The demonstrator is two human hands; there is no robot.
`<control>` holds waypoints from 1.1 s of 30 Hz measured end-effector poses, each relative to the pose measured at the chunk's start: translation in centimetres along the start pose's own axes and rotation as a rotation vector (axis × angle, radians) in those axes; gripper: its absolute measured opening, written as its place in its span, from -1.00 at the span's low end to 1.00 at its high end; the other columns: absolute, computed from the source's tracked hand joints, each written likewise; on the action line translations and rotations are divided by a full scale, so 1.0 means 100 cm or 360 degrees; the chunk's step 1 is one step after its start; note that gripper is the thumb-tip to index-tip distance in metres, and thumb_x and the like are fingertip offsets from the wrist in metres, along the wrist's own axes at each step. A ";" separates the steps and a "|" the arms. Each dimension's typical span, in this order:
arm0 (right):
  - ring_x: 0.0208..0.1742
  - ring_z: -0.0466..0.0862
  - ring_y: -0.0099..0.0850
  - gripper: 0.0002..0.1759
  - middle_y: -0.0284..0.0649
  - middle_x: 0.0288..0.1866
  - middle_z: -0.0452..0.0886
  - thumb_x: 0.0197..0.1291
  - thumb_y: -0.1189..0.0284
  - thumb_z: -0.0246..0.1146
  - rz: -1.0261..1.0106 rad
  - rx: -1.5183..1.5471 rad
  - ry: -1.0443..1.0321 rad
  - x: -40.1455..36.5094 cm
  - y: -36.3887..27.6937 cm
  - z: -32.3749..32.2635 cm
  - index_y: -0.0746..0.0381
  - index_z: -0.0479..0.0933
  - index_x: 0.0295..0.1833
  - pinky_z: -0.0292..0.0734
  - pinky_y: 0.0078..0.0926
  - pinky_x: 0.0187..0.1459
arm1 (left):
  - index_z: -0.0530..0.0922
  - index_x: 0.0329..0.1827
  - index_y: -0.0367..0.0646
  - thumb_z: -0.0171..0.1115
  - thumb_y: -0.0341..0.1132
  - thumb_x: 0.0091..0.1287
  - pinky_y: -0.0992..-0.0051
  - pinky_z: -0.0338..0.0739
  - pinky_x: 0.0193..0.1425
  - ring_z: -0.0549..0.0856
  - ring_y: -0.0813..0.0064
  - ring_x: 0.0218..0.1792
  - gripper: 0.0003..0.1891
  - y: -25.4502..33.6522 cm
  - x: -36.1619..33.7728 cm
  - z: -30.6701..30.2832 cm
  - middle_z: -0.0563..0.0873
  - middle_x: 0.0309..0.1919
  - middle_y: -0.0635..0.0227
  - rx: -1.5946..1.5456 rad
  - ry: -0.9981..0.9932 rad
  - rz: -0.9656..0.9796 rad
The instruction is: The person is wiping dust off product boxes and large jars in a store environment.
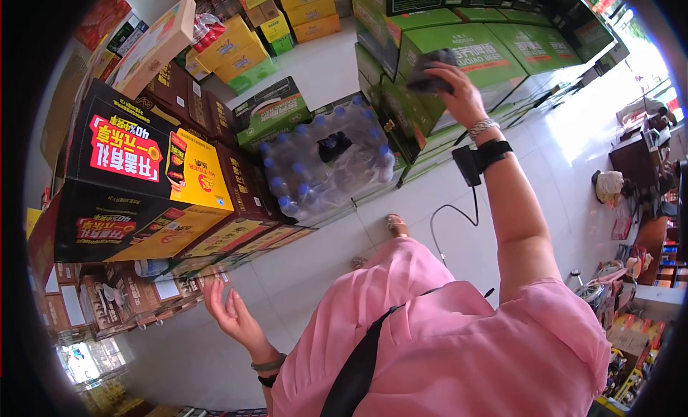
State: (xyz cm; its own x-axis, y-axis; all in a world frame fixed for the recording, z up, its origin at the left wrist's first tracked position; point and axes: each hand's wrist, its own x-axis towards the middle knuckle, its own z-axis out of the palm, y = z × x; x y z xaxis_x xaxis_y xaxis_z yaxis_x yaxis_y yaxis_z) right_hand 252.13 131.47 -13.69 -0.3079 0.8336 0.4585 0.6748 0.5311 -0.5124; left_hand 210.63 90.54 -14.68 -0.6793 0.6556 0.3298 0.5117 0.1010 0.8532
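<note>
My right hand point(451, 87) is closed on a dark cloth point(428, 69), which lies against the top of a green beer carton point(466, 51). A silver watch band and a black wrist device with a cable sit on that forearm. My left hand point(231, 313) hangs over the floor at the lower left, fingers apart and holding nothing, below a black and yellow carton point(143, 166). Between the carton stacks stands a plastic-wrapped pack of bottles with blue caps point(326, 162), its wrap torn open near the middle.
Brown cartons point(222, 159) stand beside the bottle pack. Yellow boxes point(233, 51) are stacked at the top. More green cartons point(537, 48) line the upper right. Stools and loose goods point(609, 184) are at the right. A pale tiled floor point(308, 266) runs between.
</note>
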 end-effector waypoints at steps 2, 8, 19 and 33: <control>0.29 0.57 -0.11 -0.46 -0.20 0.23 0.63 0.01 0.67 0.25 -0.0227 -0.0067 -0.0154 -0.001 -0.001 0.006 0.06 0.62 0.16 0.49 -0.21 0.32 | 0.40 0.36 -0.30 0.07 -0.55 0.49 0.30 0.51 0.34 0.50 0.30 0.36 -0.61 0.009 -0.002 0.011 0.31 0.49 0.22 -0.0042 -0.0017 0.0000; 0.30 0.55 -0.07 -0.40 -0.15 0.19 0.63 -0.02 0.79 0.15 -0.0325 0.0075 0.0019 -0.007 0.015 -0.006 0.08 0.62 0.15 0.46 -0.15 0.32 | 0.42 0.34 -0.32 0.07 -0.55 0.49 0.33 0.52 0.33 0.51 0.31 0.35 -0.63 0.037 -0.014 0.058 0.31 0.50 0.24 -0.0090 -0.0074 0.0067; 0.15 0.63 -0.06 -0.46 -0.14 0.08 0.66 0.00 0.76 0.06 -0.0039 -0.0121 0.0622 0.010 0.204 -0.118 0.13 0.70 0.05 0.54 -0.23 0.23 | 0.51 0.29 -0.23 0.13 -0.55 0.44 0.39 0.54 0.27 0.52 0.36 0.33 -0.64 0.131 -0.057 0.214 0.35 0.49 0.25 -0.0010 -0.0231 0.0141; 0.37 0.54 -0.10 -0.52 -0.09 0.37 0.56 0.19 0.49 0.12 0.0518 -0.0423 0.0458 0.089 0.417 -0.206 -0.03 0.62 0.23 0.46 -0.18 0.37 | 0.52 0.25 -0.26 0.13 -0.57 0.42 0.37 0.56 0.26 0.49 0.32 0.37 -0.65 0.195 -0.076 0.304 0.37 0.47 0.21 0.0114 -0.0288 0.0078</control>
State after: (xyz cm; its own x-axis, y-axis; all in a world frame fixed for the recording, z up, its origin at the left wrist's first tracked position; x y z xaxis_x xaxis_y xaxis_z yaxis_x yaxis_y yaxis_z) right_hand 291.32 157.94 -16.01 0.1187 0.8538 0.5068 0.8640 0.1628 -0.4765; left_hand 241.74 110.31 -12.84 -0.5506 0.7841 0.2866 0.5821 0.1145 0.8050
